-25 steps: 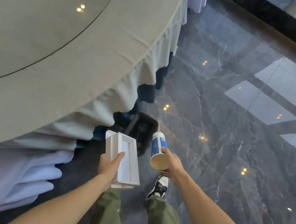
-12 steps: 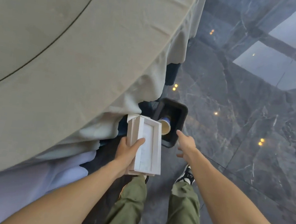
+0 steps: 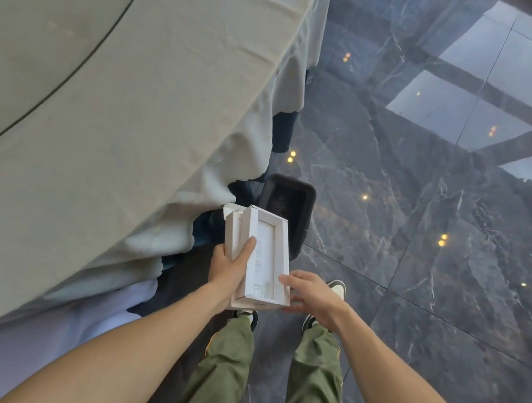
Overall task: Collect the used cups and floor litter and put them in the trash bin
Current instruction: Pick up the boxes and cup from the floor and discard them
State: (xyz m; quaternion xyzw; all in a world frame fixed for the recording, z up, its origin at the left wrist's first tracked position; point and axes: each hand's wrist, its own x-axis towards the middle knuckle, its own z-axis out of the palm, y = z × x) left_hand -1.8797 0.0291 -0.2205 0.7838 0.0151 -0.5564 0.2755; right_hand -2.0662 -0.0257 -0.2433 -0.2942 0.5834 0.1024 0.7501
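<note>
A white cardboard box (image 3: 266, 260) with loose inner pieces is gripped in my left hand (image 3: 229, 268), thumb across its front. My right hand (image 3: 312, 293) touches the box's lower right corner, fingers spread along its edge. Just beyond the box a black trash bin (image 3: 307, 205) stands on the floor beside the table skirt; its dark inside shows a faint round shape, and the box hides its near part.
A large round table with a grey cloth (image 3: 120, 104) fills the left, its skirt hanging to the floor next to the bin. Dark polished marble floor (image 3: 419, 233) spreads to the right. My legs in green trousers and sneakers stand below the box.
The blue and white paper cup left my right hand and dropped into the bin. My right hand then came back to the white box, which my left hand kept holding.
</note>
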